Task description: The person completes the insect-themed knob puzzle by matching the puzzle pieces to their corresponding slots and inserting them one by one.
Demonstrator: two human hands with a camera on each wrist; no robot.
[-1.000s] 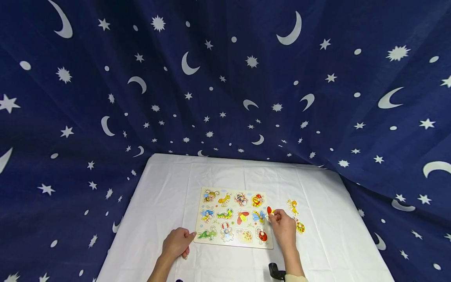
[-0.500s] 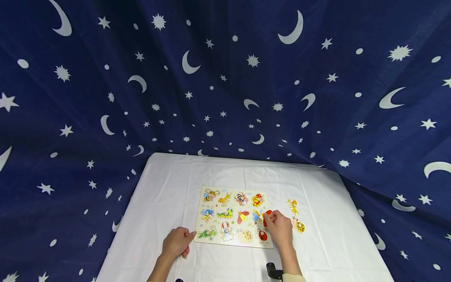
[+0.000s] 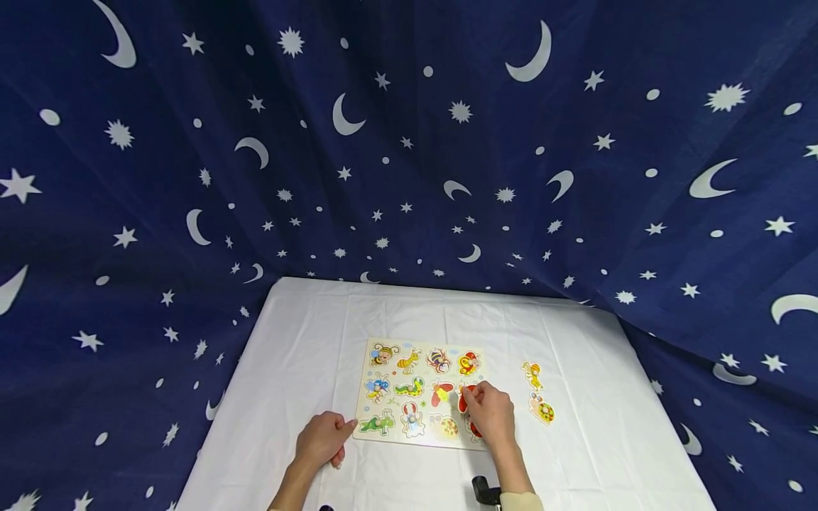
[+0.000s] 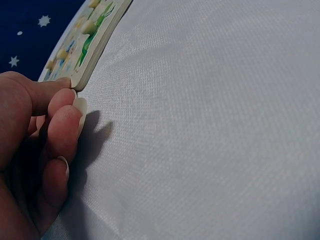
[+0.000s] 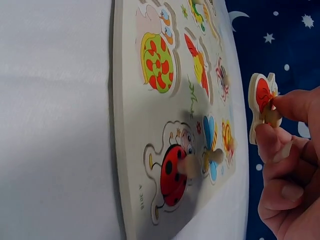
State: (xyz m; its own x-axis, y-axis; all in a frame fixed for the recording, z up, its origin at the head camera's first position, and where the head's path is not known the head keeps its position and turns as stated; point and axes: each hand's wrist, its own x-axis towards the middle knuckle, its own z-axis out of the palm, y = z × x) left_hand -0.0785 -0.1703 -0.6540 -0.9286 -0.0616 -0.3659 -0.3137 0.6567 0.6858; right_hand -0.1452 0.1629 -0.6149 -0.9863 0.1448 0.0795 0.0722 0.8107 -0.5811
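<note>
A wooden knob puzzle board with insect pictures lies on the table. My right hand pinches the wooden knob of a red-winged insect puzzle piece, raised above the board's right part. In the right wrist view, knobless recesses show a matching red-winged insect and a snail. The ladybug piece sits in its recess with its knob up. At the board's near left corner is my left hand, thumb tip on the corner and the other fingers curled beside it, as the left wrist view shows.
Right of the board, a loose orange insect piece and a loose snail piece lie on the white tablecloth. A dark blue curtain with moons and stars hangs behind and beside the table.
My right hand has carried the red-winged insect piece leftward, from the board's right edge to over the board. The left hand stays at the corner.
</note>
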